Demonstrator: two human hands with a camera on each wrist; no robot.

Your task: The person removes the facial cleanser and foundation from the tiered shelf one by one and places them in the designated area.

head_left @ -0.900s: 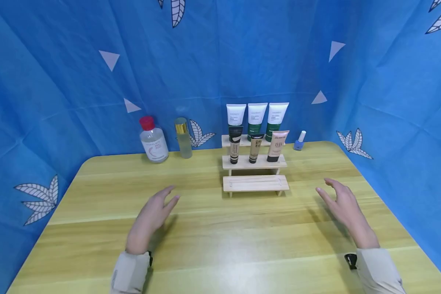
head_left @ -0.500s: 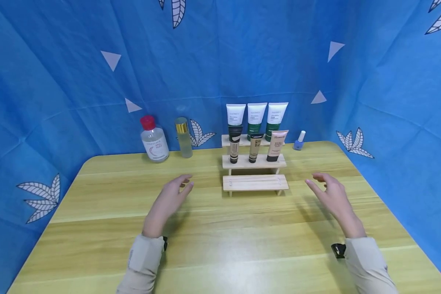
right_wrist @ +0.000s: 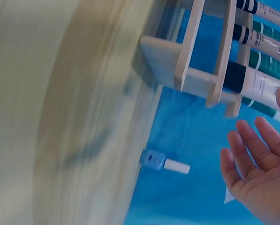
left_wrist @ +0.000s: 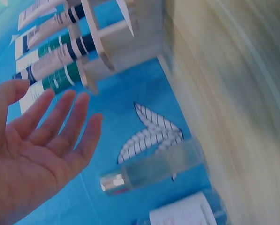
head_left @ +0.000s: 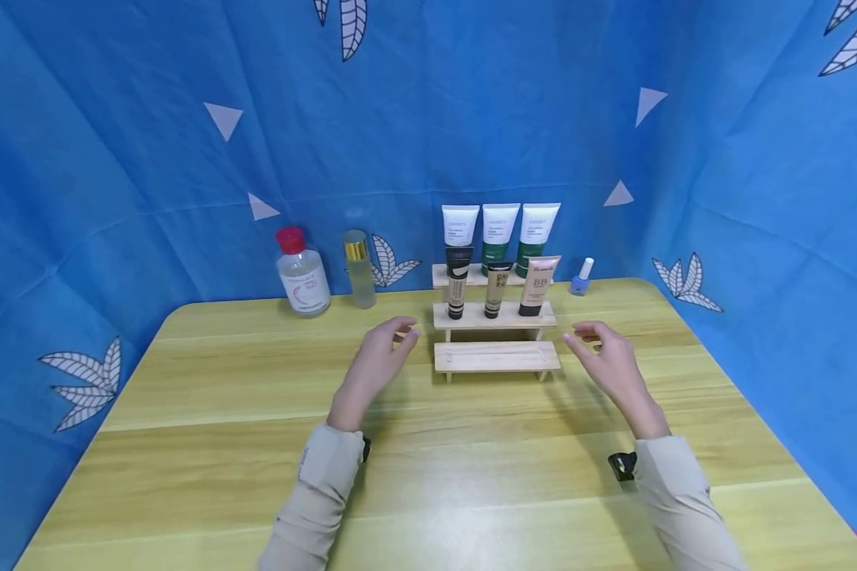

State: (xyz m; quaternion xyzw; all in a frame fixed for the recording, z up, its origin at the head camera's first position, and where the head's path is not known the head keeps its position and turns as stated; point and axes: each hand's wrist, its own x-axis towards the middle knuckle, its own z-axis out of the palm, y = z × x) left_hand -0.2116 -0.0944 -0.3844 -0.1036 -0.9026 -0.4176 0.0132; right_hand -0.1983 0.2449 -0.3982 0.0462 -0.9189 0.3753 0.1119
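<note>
A three-step wooden display stand (head_left: 496, 357) stands on the table between the two hands. Its top step carries three white-and-green squeeze tubes (head_left: 501, 224). On the middle step stand a black-capped tube (head_left: 457, 284), a small gold-and-black tube (head_left: 497, 290) and a pink BB cream tube (head_left: 539, 284); the lowest step is bare. My left hand (head_left: 374, 361) hovers just left of the stand, fingers spread and relaxed in the left wrist view. On the other side, my right hand (head_left: 610, 369) is raised with loosely bent fingers. Neither hand holds anything.
At the back left stand a red-capped clear bottle (head_left: 305, 281) and a slim gold-collared bottle (head_left: 360, 274). A small blue nail polish bottle (head_left: 580, 281) with a white cap sits behind the right hand. Blue patterned cloth (head_left: 371, 119) hangs behind and beside the wooden table (head_left: 207, 444).
Both hands have moved inward and a little forward, the left toward the right and the right toward the left, closing in on the stand. The tubes and bottles have stayed in place.
</note>
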